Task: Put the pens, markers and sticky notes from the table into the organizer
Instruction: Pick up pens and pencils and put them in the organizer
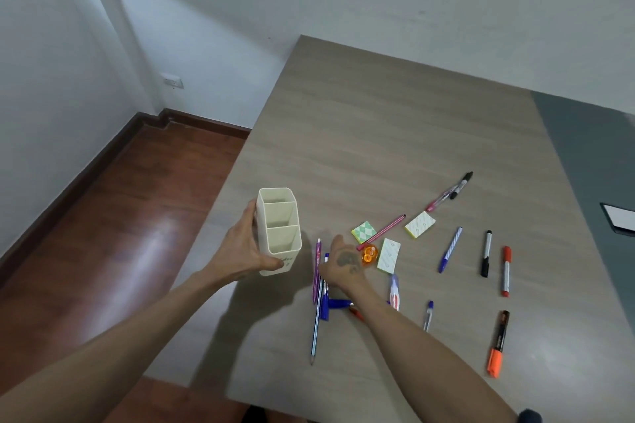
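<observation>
Bare table (378, 120) beyond scattered pens (450, 249)

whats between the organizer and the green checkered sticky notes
In the head view, a purple pen and the right hand lie between the organizer and the green checkered sticky notes.

The right hand (343, 266) covers the upper ends of the pens beneath it, so its grip cannot be judged; a blue marker (338, 303) and a red pen (356, 314) run under the right forearm, only ends showing; the cream plastic three-compartment organizer (280, 230) bears unreadably blurred writing; a white-faced dark rectangle (620, 218) is cut off at the picture's right edge.
</observation>
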The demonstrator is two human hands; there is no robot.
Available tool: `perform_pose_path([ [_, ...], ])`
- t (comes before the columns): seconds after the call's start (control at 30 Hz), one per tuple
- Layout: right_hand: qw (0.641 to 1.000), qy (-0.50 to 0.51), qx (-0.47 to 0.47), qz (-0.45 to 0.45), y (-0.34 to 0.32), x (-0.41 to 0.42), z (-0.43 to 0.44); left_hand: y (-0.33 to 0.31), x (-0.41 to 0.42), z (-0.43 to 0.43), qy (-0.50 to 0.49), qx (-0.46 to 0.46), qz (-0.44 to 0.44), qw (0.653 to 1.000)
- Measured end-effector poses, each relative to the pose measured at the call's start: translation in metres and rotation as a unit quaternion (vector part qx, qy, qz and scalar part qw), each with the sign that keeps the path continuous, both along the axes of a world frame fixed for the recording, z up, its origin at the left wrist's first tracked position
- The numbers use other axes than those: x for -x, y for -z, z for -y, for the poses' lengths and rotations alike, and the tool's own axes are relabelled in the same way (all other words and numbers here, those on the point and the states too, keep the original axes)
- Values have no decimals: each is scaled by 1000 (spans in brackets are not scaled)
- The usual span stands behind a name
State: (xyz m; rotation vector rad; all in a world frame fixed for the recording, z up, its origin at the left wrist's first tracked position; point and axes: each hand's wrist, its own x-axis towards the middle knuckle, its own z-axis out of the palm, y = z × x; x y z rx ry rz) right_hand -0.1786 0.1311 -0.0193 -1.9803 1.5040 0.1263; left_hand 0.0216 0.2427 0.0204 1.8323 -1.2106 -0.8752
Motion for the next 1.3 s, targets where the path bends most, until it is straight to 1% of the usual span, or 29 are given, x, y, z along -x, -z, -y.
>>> perform_pose_path([
  [0.07,999,13,21,33,-15,-1,2,0,4,-1,8,0,1,1000],
  [0.1,997,17,47,51,-27,-1,8,-1,6,-1,12,1,-1,1000],
  [0.17,982,35,137,124,-60,-2,27,-4,10,2,21,3,-2,1000],
  [0.2,962,48,196,183,-82,0,38,-7,13,4,28,3,-3,1000],
  [0.27,896,63,309,311,-129,2,57,-13,19,9,43,2,1,999],
  [0.3,865,61,343,361,-150,2,63,-16,22,13,52,2,2,999],
  [0.33,843,54,355,400,-166,0,66,-18,25,15,61,1,4,998],
  [0.37,832,43,357,422,-177,-1,67,-21,28,19,72,3,8,997],
  [0.43,834,6,348,428,-178,-5,66,-26,34,24,86,8,14,996],
  [0.53,866,-41,324,379,-149,-4,62,-31,42,28,100,6,14,995],
  [0.67,902,-42,307,302,-117,10,65,-33,50,31,110,5,15,994],
  [0.8,921,-30,241,304,-110,29,69,-33,58,33,117,0,15,993],
  [0.87,925,-10,244,291,-107,48,71,-34,61,33,122,-3,11,993],
  [0.93,938,-34,253,235,-96,75,66,-35,60,33,122,-6,8,992],
  [0.97,948,-72,245,191,-85,92,59,-35,60,33,121,-6,7,993],
  [1.03,962,-174,195,74,-60,122,38,-36,57,33,117,-7,4,993],
  [1.1,952,-259,160,-43,-33,144,18,-37,56,32,116,-11,4,993],
  [1.17,939,-288,150,-111,-14,153,5,-35,55,31,116,-14,4,993],
  [1.2,936,-290,155,-123,-7,154,1,-35,54,29,117,-16,4,993],
  [1.3,930,-288,193,-122,4,151,-1,-35,51,26,114,-17,5,993],
])
